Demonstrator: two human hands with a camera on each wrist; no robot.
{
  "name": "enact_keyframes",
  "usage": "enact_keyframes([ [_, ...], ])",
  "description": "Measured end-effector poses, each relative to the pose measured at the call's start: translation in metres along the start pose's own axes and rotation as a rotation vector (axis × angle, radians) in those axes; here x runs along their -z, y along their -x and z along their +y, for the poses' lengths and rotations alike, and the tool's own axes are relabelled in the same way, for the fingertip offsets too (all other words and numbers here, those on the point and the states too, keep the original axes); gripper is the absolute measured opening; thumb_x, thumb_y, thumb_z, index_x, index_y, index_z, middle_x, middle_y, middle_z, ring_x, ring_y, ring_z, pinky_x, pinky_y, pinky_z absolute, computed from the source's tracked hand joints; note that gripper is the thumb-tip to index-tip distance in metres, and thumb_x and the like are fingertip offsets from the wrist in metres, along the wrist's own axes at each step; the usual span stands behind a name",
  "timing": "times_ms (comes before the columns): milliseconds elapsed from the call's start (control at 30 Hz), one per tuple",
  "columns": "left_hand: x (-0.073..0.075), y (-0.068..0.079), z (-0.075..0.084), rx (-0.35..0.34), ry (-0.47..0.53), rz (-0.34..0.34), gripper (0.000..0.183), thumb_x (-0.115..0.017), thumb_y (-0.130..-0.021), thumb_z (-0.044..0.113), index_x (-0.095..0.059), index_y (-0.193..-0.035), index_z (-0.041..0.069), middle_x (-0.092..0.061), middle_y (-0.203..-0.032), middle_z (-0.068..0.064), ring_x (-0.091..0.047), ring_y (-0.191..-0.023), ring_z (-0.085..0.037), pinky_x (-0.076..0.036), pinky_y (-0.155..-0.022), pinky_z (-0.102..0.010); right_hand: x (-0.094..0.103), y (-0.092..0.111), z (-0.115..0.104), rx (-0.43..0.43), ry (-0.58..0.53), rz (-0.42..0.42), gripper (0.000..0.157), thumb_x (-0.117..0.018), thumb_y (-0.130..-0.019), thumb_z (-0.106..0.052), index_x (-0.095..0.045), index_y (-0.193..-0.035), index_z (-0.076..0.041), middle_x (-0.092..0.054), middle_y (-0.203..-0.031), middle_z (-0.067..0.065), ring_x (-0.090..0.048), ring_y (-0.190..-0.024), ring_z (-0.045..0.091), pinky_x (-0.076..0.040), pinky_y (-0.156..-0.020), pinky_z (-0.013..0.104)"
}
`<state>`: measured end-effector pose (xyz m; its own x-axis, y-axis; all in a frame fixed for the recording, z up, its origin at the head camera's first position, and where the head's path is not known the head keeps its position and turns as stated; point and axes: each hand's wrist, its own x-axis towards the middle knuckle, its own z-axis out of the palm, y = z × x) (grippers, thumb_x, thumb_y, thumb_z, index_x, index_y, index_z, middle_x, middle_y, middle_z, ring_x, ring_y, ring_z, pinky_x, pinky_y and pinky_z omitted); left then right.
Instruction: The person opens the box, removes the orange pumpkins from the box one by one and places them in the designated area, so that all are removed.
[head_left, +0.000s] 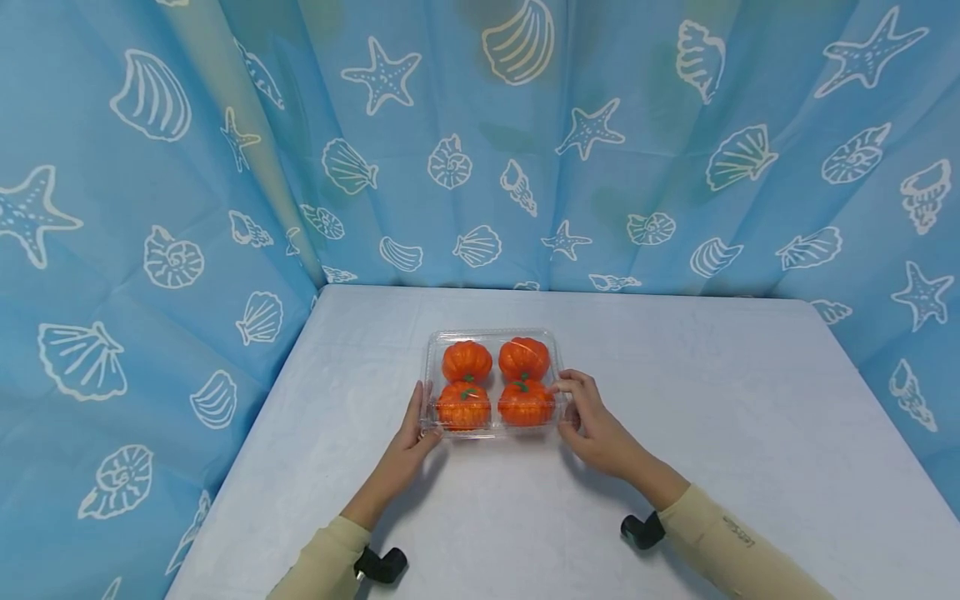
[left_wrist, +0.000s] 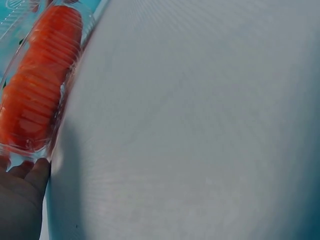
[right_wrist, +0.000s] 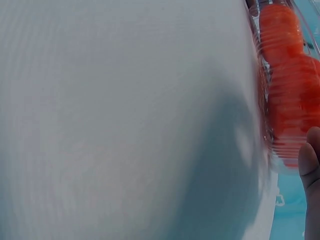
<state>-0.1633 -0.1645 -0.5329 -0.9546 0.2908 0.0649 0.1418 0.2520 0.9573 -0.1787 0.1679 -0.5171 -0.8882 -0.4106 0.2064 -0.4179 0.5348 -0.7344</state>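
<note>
A clear plastic container (head_left: 495, 433) holds several small orange pumpkins (head_left: 525, 403) with green stems, set in two rows. My left hand (head_left: 408, 450) grips the container's near left corner, thumb at the front edge and fingers along the side. On the opposite side, my right hand (head_left: 596, 429) holds the right edge, with the thumb low and the index finger higher up by the rim. The left wrist view shows the ribbed side wall (left_wrist: 55, 55) and my left fingertips at its end. In the right wrist view, the right thumb (right_wrist: 308, 160) presses at the container's corner.
A white-covered table (head_left: 720, 392) lies under the container. Blue curtains (head_left: 600, 192) printed with white shells and starfish hang behind it and at the left. A black wrist device (head_left: 642, 531) sits by the right sleeve, another (head_left: 384, 565) by the left.
</note>
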Motion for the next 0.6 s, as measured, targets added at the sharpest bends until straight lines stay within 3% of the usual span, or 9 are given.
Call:
enact_keyframes([
  [300, 0.004, 0.002, 0.003, 0.041, -0.034, 0.004, 0.079, -0.053, -0.106, 0.016, 0.001, -0.165, 0.012, -0.004, -0.171, -0.012, -0.001, -0.156, -0.036, -0.011, -0.122, -0.06, 0.006, 0.006, 0.009, 0.065, 0.031, 0.009, 0.066, -0.072, -0.091, -0.009, -0.042, -0.149, -0.023, -0.032, -0.158, 0.012, -0.053, -0.083, 0.01, -0.056, -0.075, 0.026],
  [600, 0.009, 0.005, 0.005, 0.002, -0.078, -0.005, 0.078, -0.051, -0.106, 0.014, 0.002, -0.164, 0.008, -0.008, -0.17, -0.014, -0.002, -0.155, -0.037, -0.008, -0.122, -0.061, 0.016, 0.009, 0.007, 0.164, 0.001, 0.009, 0.071, -0.078, -0.087, -0.01, -0.045, -0.15, -0.015, -0.048, -0.151, 0.009, -0.06, -0.081, 0.017, -0.057, -0.075, 0.031],
])
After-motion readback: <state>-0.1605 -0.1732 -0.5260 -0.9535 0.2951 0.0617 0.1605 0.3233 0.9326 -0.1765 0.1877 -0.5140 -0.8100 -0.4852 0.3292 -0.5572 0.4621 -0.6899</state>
